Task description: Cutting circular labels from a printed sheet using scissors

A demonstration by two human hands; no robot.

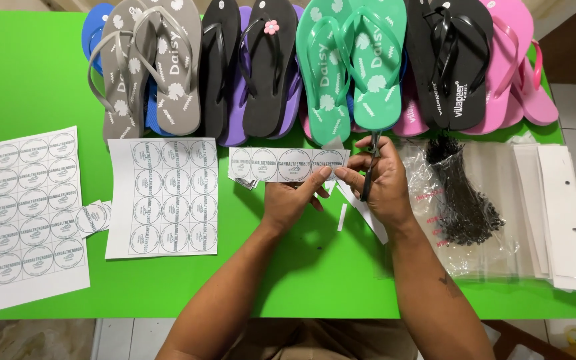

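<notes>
My left hand (293,200) pinches a paper strip (281,165) printed with three round labels, held flat above the green table (28,73). My right hand (381,180) grips black scissors (370,170), blades up at the strip's right end. A small cut paper corner sticks up by the blade tips. Thin white paper offcuts (358,210) lie under my hands.
Two sheets of round labels (163,197) (25,220) lie at left, with a cut-out round label (91,218) between them. Flip-flops (341,67) in several colours line the back edge. At right sit clear plastic bags (501,207), white card headers (565,213) and a bundle of black tag pins (465,193).
</notes>
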